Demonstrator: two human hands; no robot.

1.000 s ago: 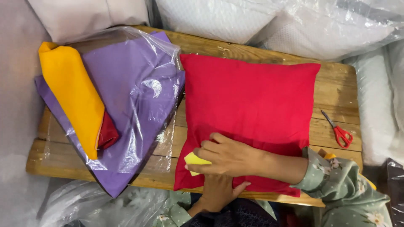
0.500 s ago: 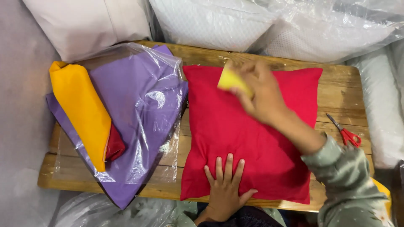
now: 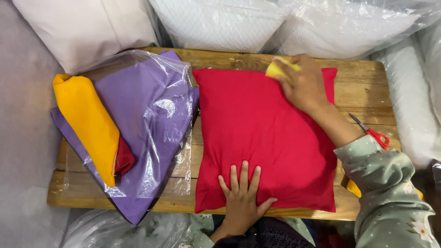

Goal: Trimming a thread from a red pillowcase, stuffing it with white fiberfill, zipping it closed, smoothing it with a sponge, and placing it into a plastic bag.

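Plastic bag (image 3: 151, 115) (clear) holds purple fabric (image 3: 138, 92), beside red cushion (image 3: 262, 138).

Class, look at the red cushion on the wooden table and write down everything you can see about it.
The red cushion is square, plump and covered in plain, smooth fabric. It lies flat on the wooden table, its near edge about level with the table's front. The left hand presses flat on its near edge, fingers spread. The right hand rests on its far edge, holding a yellow pad against the fabric. A purple cover in clear plastic lies just to its left.
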